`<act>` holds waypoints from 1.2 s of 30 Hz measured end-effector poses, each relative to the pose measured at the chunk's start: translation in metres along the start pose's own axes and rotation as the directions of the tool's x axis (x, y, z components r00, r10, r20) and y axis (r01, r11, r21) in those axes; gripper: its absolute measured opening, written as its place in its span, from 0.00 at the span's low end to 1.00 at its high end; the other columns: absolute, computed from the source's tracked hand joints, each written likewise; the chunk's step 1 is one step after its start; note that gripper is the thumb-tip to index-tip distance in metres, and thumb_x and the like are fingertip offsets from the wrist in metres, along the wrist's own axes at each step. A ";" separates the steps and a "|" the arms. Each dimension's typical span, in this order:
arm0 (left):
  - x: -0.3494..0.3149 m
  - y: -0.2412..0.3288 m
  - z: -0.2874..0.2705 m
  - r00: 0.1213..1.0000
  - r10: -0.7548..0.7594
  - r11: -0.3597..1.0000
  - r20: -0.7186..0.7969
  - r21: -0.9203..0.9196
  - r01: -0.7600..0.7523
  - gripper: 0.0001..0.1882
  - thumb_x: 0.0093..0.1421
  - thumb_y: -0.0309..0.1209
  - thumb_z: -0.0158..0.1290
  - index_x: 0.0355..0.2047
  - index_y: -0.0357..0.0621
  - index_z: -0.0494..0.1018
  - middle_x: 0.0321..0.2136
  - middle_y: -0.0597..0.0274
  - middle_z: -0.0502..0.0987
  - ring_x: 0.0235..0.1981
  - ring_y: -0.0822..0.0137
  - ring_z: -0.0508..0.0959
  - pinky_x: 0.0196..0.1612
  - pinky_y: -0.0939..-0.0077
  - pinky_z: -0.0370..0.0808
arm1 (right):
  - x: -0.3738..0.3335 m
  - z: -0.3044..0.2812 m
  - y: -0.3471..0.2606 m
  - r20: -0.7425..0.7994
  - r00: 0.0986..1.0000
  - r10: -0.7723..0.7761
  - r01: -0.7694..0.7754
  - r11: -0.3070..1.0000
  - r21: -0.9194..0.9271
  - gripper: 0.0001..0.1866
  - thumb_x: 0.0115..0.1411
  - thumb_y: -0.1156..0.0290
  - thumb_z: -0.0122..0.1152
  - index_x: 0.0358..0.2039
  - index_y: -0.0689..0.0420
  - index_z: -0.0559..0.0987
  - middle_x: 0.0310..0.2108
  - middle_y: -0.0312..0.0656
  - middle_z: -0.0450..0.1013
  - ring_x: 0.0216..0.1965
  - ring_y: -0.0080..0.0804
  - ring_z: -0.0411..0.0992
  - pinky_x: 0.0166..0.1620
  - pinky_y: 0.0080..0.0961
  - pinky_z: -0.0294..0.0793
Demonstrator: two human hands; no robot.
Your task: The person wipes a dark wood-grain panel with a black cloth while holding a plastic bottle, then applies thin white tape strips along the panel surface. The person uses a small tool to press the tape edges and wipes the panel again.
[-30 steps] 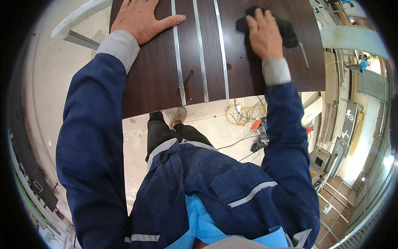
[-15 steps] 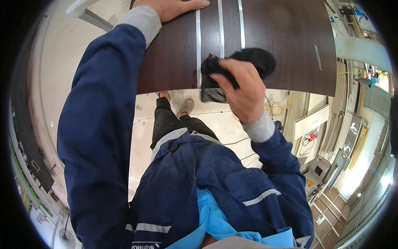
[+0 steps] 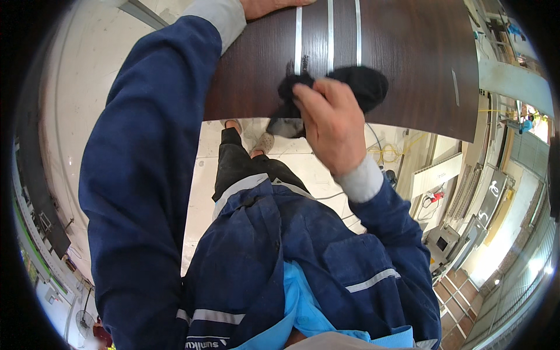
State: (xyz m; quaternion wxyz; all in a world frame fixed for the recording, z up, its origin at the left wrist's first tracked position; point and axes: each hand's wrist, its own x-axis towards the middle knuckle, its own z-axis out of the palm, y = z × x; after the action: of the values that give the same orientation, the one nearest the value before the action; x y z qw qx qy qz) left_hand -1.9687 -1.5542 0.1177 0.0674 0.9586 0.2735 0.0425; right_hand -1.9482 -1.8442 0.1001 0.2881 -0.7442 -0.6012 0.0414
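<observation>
A dark brown wood-grain panel (image 3: 420, 87) lies before me, with narrow silvery strips (image 3: 330, 35) running away from its near edge. My right hand (image 3: 333, 125) is closed on a black cloth (image 3: 366, 87), pressing it to the panel near that edge. Part of the cloth spreads out to the right of my fingers, and a greyish end hangs past the edge. Dark wet-looking smears (image 3: 305, 63) show beside the left strip, just beyond the cloth. At the far left, my left hand (image 3: 271, 6) rests on the panel with its thumb stretched out; the top of the picture cuts off its other fingers.
A short pale strip (image 3: 455, 87) sits on the panel's right side. Below the near edge is a light tiled floor (image 3: 201, 157), with a yellow cable (image 3: 388, 153) on it. Boards and long panels (image 3: 436, 174) stand to the right. A fan (image 3: 84, 319) is at lower left.
My right hand and the cloth have moved slightly left along the near edge. The strips sit farther right in view, and my left hand is nearer the top border.
</observation>
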 end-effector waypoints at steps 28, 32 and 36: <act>0.009 -0.010 0.023 0.991 0.063 0.997 -0.120 0.045 -0.058 0.58 0.61 0.75 0.53 0.78 0.46 0.59 0.79 0.51 0.58 0.82 0.55 0.51 0.82 0.51 0.44 | 0.066 -0.012 0.007 -0.209 0.976 0.060 -0.064 0.998 -0.013 0.04 0.60 0.75 0.64 0.36 0.58 0.81 0.34 0.48 0.74 0.39 0.53 0.76 0.42 0.46 0.77; 0.006 -0.009 0.017 0.998 0.043 0.998 -0.056 0.041 -0.041 0.57 0.62 0.75 0.52 0.79 0.47 0.59 0.80 0.53 0.55 0.82 0.57 0.50 0.83 0.52 0.42 | 0.032 0.012 0.015 -0.150 0.985 0.080 -0.084 0.996 -0.020 0.03 0.60 0.75 0.63 0.34 0.59 0.79 0.34 0.49 0.72 0.39 0.53 0.75 0.42 0.47 0.76; 0.006 -0.003 0.017 0.999 0.029 0.999 -0.038 0.037 -0.028 0.57 0.62 0.75 0.52 0.79 0.48 0.58 0.81 0.54 0.55 0.83 0.59 0.49 0.83 0.53 0.42 | -0.005 0.025 0.018 -0.104 0.989 0.107 -0.105 0.994 0.021 0.04 0.60 0.74 0.64 0.35 0.59 0.78 0.35 0.51 0.71 0.38 0.54 0.75 0.41 0.48 0.75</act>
State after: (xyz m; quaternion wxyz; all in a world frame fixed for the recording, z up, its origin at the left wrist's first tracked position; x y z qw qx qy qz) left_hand -1.9636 -1.5503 0.1011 0.0439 0.9624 0.2619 0.0569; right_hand -1.9442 -1.8413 0.0694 0.3225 -0.7739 -0.5447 0.0221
